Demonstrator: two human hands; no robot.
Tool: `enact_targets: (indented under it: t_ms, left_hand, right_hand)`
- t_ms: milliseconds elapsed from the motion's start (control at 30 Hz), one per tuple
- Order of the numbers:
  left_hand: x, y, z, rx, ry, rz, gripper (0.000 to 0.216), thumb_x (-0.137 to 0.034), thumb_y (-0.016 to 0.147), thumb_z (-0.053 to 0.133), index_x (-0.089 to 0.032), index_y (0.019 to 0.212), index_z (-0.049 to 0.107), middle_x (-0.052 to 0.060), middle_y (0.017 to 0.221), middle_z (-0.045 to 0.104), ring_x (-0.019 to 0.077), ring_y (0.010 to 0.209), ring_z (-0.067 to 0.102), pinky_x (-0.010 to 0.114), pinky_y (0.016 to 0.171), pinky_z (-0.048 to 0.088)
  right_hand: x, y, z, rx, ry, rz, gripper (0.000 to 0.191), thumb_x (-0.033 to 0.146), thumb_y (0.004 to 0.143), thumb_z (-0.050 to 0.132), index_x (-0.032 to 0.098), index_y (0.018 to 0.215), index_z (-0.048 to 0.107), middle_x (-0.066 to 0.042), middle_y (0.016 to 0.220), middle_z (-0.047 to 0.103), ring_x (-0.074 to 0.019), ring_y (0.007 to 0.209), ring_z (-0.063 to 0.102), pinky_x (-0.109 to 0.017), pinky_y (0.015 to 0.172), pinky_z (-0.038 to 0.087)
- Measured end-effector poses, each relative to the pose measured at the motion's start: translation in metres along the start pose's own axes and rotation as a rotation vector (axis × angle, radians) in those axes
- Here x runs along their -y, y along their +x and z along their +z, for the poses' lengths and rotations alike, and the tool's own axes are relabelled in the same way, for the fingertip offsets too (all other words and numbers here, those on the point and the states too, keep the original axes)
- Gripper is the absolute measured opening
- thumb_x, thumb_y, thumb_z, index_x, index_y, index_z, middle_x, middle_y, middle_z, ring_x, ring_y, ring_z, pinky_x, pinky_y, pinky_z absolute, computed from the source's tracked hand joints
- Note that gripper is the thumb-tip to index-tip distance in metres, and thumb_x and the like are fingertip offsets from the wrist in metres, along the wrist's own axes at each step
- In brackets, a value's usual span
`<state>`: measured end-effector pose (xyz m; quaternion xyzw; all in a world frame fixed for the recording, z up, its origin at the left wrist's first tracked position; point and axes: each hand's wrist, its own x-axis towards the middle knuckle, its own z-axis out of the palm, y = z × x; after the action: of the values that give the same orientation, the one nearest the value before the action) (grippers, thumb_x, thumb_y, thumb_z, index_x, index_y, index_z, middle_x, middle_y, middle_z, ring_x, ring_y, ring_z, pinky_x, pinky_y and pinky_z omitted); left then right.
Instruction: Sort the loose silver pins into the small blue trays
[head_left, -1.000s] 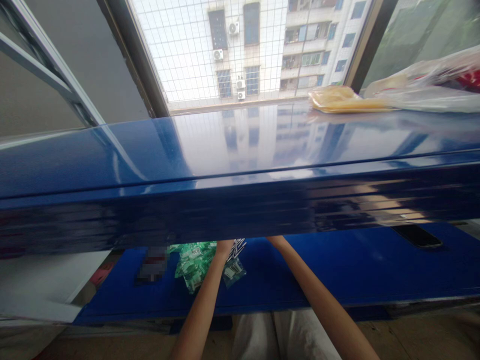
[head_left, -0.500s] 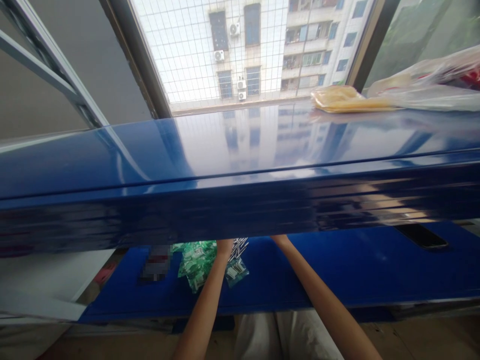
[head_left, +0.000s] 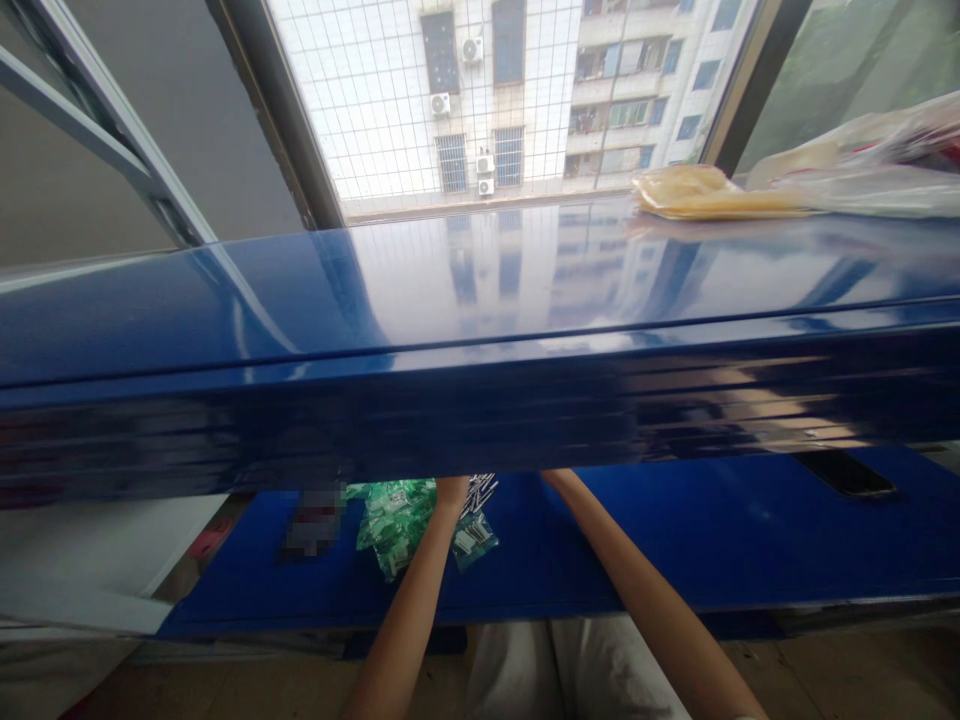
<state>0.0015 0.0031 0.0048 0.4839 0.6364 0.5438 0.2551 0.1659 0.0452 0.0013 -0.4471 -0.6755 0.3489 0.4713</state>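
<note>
My left hand [head_left: 451, 492] reaches under the blue upper shelf, and its edge hides the fingers. Just left of that wrist lies a heap of small green-tinted plastic bags [head_left: 397, 515] with pale pieces inside. Slim metal rods or screws [head_left: 482, 492] lie loose to the right of the wrist. A small clear bag of short pale pieces [head_left: 474, 541] rests closer to me beside the forearm. Only the back part of my right hand [head_left: 556, 476] shows below the shelf edge, over the blue lower surface. What either hand holds, if anything, is hidden.
The glossy blue upper shelf [head_left: 465, 395] crosses the view above my hands. A black phone [head_left: 847, 474] lies on the blue lower surface [head_left: 675, 540] at the right. A blurred dark item [head_left: 311, 525] lies at the left. Plastic packages [head_left: 690, 192] sit on the shelf by the window.
The view has shifted very slightly. Both hands stay in nearly the same place under the shelf, and the bags and rods look unmoved.
</note>
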Motion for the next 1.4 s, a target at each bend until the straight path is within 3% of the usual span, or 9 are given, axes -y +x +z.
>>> enact_targets:
  t_ms: [167, 367, 600, 833, 1133, 1267, 1400]
  left_hand:
    - [-0.001, 0.002, -0.001, -0.045, 0.028, 0.038, 0.014, -0.026, 0.071, 0.047, -0.021, 0.063, 0.057, 0.0, 0.052, 0.056, 0.0171, 0.062, 0.054, 0.029, 0.069, 0.043]
    - [-0.007, 0.003, -0.004, -0.066, 0.023, 0.051, 0.016, -0.027, 0.074, 0.046, -0.021, 0.065, 0.059, 0.0, 0.051, 0.056, 0.0185, 0.066, 0.056, 0.031, 0.072, 0.043]
    - [-0.007, 0.003, -0.003, -0.055, 0.017, 0.041, 0.019, -0.025, 0.074, 0.044, -0.021, 0.063, 0.058, 0.0, 0.052, 0.056, 0.0191, 0.069, 0.057, 0.031, 0.074, 0.042]
    - [-0.005, 0.005, -0.004, -0.045, 0.025, 0.054, 0.019, -0.026, 0.075, 0.043, -0.02, 0.061, 0.056, 0.002, 0.055, 0.058, 0.0195, 0.071, 0.057, 0.031, 0.074, 0.042]
    - [0.0, 0.006, -0.004, -0.066, 0.034, 0.085, 0.02, -0.023, 0.073, 0.045, -0.02, 0.054, 0.053, 0.0, 0.047, 0.053, 0.0174, 0.062, 0.055, 0.028, 0.067, 0.043]
    - [-0.001, 0.006, -0.004, -0.03, 0.043, 0.102, 0.019, -0.022, 0.074, 0.046, -0.02, 0.058, 0.056, 0.0, 0.051, 0.056, 0.0178, 0.066, 0.057, 0.029, 0.07, 0.044]
    - [-0.001, 0.007, -0.002, 0.03, 0.059, 0.141, 0.014, -0.024, 0.074, 0.048, -0.019, 0.07, 0.061, 0.002, 0.064, 0.063, 0.0184, 0.076, 0.058, 0.03, 0.076, 0.043]
  right_hand:
    - [0.0, 0.003, 0.004, 0.103, -0.243, -0.076, 0.026, 0.042, 0.074, 0.053, 0.021, 0.085, 0.064, -0.007, 0.086, 0.065, -0.0213, 0.083, 0.06, -0.036, 0.074, 0.048]
    - [0.001, -0.006, 0.012, 0.173, -0.315, -0.096, 0.043, 0.047, 0.059, 0.066, 0.024, 0.095, 0.063, -0.006, 0.102, 0.061, -0.0242, 0.094, 0.057, -0.037, 0.086, 0.044]
    - [0.0, -0.005, 0.013, 0.113, -0.371, -0.095, 0.038, 0.042, 0.066, 0.062, 0.025, 0.101, 0.062, -0.006, 0.108, 0.06, -0.0269, 0.105, 0.052, -0.042, 0.092, 0.038]
    - [-0.001, -0.004, 0.013, 0.11, -0.391, -0.093, 0.035, 0.041, 0.067, 0.061, 0.024, 0.098, 0.063, -0.007, 0.106, 0.061, -0.0271, 0.104, 0.053, -0.042, 0.09, 0.04]
    - [0.001, -0.003, 0.013, 0.155, -0.375, 0.073, 0.031, 0.044, 0.068, 0.059, 0.019, 0.085, 0.066, -0.009, 0.094, 0.065, -0.0265, 0.097, 0.056, -0.039, 0.084, 0.043]
    - [0.003, -0.003, 0.012, 0.138, -0.328, 0.117, 0.032, 0.042, 0.067, 0.06, 0.017, 0.087, 0.065, -0.01, 0.095, 0.064, -0.0271, 0.096, 0.056, -0.041, 0.085, 0.043]
    - [0.006, -0.001, 0.01, 0.139, -0.219, 0.105, 0.022, 0.035, 0.071, 0.057, 0.019, 0.084, 0.065, -0.008, 0.097, 0.064, -0.0251, 0.097, 0.056, -0.041, 0.088, 0.041]
